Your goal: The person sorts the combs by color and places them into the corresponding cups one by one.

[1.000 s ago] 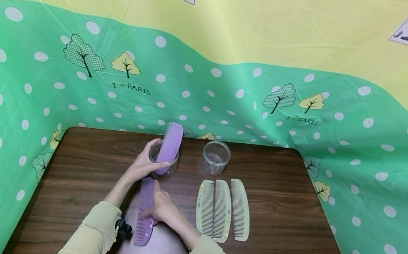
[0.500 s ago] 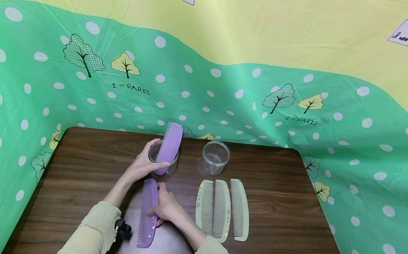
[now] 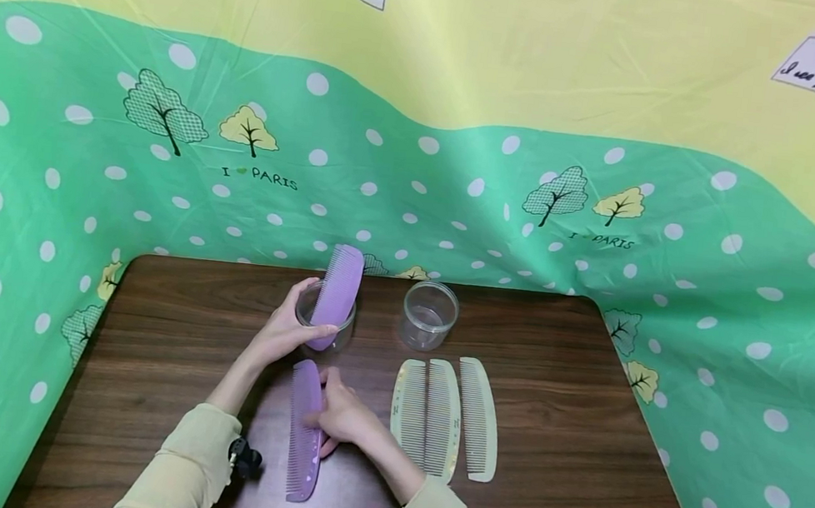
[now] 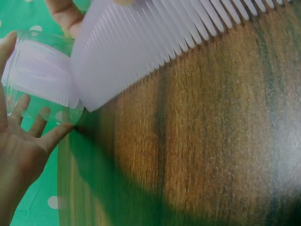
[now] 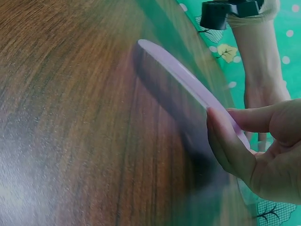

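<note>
At the back of the table, my left hand [image 3: 281, 333] grips a clear jar [image 4: 40, 40], fingers at its far side and thumb at the near side. One purple comb [image 3: 340, 288] stands tilted in that jar, its upper end above the rim. Nearer to me, my right hand [image 3: 345, 415] pinches another purple comb [image 3: 305, 435] by its spine, between thumb and fingers. The right wrist view shows this comb [image 5: 188, 80] edge-on over the tabletop, its shadow beneath. Its teeth face left in the head view.
A second clear jar [image 3: 430, 317] stands to the right of the gripped one. Three pale green combs [image 3: 443, 421] lie side by side on the brown wooden table [image 3: 565, 456]. A green and yellow patterned cloth [image 3: 420, 146] rises behind the table and at both sides.
My right hand and the comb it pinches have moved slightly right and toward me. The left hand, its jar and the comb inside have stayed in place.
</note>
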A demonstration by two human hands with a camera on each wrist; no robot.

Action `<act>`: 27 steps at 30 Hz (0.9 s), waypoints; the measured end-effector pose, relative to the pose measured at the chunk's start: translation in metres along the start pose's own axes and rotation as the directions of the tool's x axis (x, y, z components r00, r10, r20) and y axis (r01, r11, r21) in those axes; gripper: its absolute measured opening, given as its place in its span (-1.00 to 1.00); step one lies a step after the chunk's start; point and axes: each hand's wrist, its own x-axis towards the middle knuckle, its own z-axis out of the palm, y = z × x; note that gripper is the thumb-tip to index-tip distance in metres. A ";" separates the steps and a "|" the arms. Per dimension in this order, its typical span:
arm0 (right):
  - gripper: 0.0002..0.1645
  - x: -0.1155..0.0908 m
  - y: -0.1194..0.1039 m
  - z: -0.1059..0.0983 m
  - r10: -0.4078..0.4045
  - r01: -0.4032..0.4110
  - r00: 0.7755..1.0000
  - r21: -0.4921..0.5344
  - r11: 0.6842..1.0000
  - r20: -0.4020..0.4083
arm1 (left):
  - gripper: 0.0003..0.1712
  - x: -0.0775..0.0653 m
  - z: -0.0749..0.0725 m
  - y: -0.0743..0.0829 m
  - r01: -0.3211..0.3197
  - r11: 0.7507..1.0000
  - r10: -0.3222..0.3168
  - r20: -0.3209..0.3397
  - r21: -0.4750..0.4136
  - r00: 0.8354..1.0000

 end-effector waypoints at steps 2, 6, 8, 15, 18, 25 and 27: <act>-0.37 -0.003 -0.001 -0.003 -0.001 0.000 1.000 0.013 1.000 0.006 | 0.14 0.000 0.000 0.000 -0.002 1.000 0.002 -0.002 -0.006 1.000; -0.38 -0.008 -0.002 -0.009 -0.003 0.003 1.000 0.026 1.000 0.013 | 0.14 0.000 0.001 -0.001 -0.005 1.000 0.005 -0.001 -0.010 1.000; -0.39 -0.010 -0.002 -0.012 -0.001 0.000 1.000 0.023 1.000 0.015 | 0.14 0.000 0.001 -0.001 -0.005 1.000 0.005 -0.001 -0.010 1.000; -0.47 -0.018 -0.003 -0.021 -0.017 0.016 0.998 0.014 1.000 0.057 | 0.14 0.000 0.000 0.000 -0.005 1.000 0.005 -0.005 -0.019 1.000; -0.49 -0.023 -0.005 -0.025 -0.021 0.019 0.996 0.022 1.000 0.084 | 0.14 0.000 0.000 0.000 -0.009 1.000 0.009 -0.003 -0.014 1.000; -0.56 -0.034 -0.012 -0.031 -0.040 0.036 0.988 0.028 0.999 0.152 | 0.14 0.000 0.000 0.000 -0.009 1.000 0.009 -0.008 -0.001 1.000; -0.57 -0.036 -0.014 -0.031 -0.048 0.045 0.986 0.022 0.999 0.161 | 0.15 0.000 -0.001 0.000 -0.006 1.000 0.006 -0.009 0.003 1.000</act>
